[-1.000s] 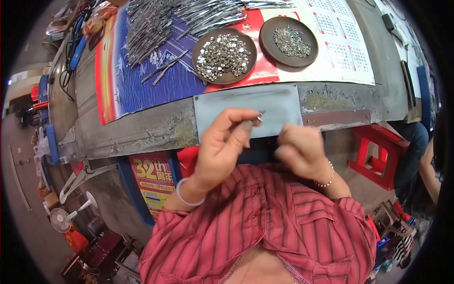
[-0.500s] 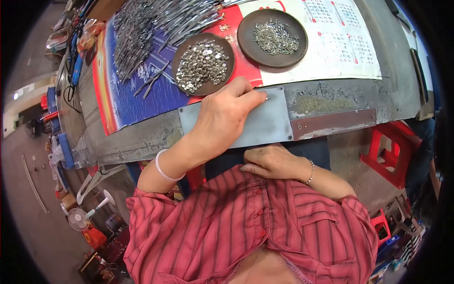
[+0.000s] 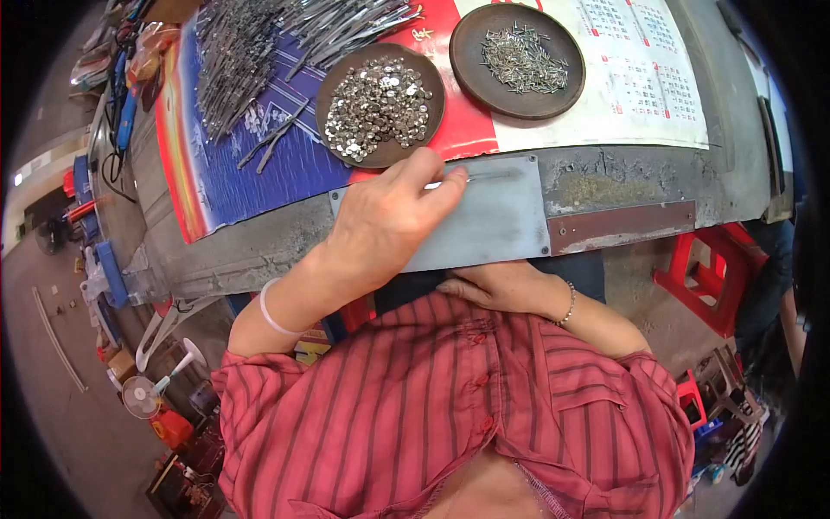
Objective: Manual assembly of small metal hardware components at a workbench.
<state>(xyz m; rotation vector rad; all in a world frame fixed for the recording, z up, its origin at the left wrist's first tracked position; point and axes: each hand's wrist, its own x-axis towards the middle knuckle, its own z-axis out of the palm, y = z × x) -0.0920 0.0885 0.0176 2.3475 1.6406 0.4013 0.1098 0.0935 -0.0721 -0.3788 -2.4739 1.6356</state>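
My left hand, with a pale bangle on its wrist, is closed in a pinch over a grey metal plate fixed at the bench's front edge. A small shiny metal piece pokes out from its thumb and fingertips; its exact kind is too small to tell. My right hand is low in front of my body, at the plate's near edge, and its fingers are hidden beneath. Just beyond my left hand stands a brown dish of small round metal discs. Farther right, another brown dish holds short metal pins.
Thin metal strips lie heaped at the back left on a printed calendar sheet. Two loose strips lie by the disc dish. A brown bar runs along the front edge. A red stool stands at the right.
My left hand has moved left across the plate, still pinching. My right hand has slipped farther under the plate's edge. The whole view has shifted slightly.
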